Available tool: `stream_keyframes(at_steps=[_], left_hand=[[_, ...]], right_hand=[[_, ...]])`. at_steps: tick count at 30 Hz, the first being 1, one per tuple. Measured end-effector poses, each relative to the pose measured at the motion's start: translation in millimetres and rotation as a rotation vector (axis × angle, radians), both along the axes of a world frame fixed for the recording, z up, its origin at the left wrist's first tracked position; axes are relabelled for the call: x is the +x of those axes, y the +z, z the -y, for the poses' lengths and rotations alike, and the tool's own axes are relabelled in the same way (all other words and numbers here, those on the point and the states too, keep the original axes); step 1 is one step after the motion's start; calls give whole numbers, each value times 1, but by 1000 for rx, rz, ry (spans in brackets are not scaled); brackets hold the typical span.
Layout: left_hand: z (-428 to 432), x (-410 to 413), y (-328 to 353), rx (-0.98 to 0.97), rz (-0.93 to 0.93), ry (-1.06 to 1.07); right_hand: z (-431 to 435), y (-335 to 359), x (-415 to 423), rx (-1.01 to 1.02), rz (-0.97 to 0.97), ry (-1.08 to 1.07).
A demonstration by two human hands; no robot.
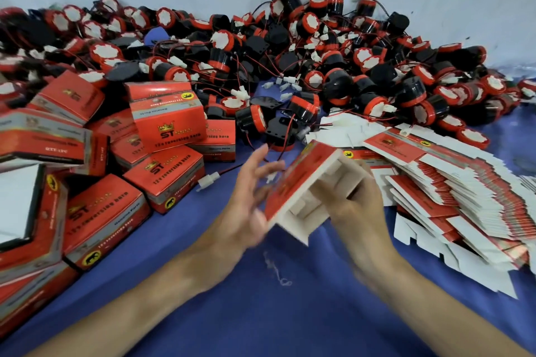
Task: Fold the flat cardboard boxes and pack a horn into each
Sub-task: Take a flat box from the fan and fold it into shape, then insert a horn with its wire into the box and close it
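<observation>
Holding a half-folded box [291, 181] between them, both hands hang above the blue cloth [261, 307]. The left hand [246, 197] lies with its palm against the box's red printed side, fingers [256, 159] straight and spread apart, their tips clear of the card. The right hand [359, 206] grips the opposite side, its fingers curled round the box's white open end, though blur hides exactly how each one lies. The box is tilted, red outside and plain white inside, with its end flaps standing loose and unclosed toward the person. Just beyond the right fingers a fanned stack of flat boxes [452, 185] spreads away. Past the left fingertips lie black-and-red horns [290, 52] in a heap with thin wires, and left of that hand sit closed boxes [168, 124], jumbled together.
</observation>
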State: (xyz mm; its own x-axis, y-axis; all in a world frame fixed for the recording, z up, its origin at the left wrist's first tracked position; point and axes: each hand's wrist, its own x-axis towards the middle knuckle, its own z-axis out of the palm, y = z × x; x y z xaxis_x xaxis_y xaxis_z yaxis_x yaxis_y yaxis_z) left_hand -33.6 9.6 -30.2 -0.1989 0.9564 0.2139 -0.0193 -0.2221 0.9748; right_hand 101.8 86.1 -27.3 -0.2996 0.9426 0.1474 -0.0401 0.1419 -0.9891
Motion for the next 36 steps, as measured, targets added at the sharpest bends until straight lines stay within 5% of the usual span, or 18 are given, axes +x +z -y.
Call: stream_keyframes(at_steps=[2,4,7,12,14,17,23,33,36], left_hand=[[4,2,-4,122,-195,-13],[9,1,-13,220,-306,56],[0,-14,-13,252,-237,370],[-8,-46,-11,115,-344,497],[-9,-44,-14,79,-423,486],[-9,-46,-16,45,-419,510],[-8,-46,-14,39,-368,518],[-7,-43,-12,89,-232,397],[-9,-42,-14,-36,-329,283]], right_hand=[[0,2,-10,-180,-29,17],[3,4,-19,-161,190,127],[0,24,-19,-93,555,447],[-57,36,-36,563,576,179],[-81,28,-53,815,836,203],[-103,9,-71,874,1192,312],[-107,-5,-78,915,890,66],[-96,47,9,628,111,232],[-81,54,7,646,138,313]])
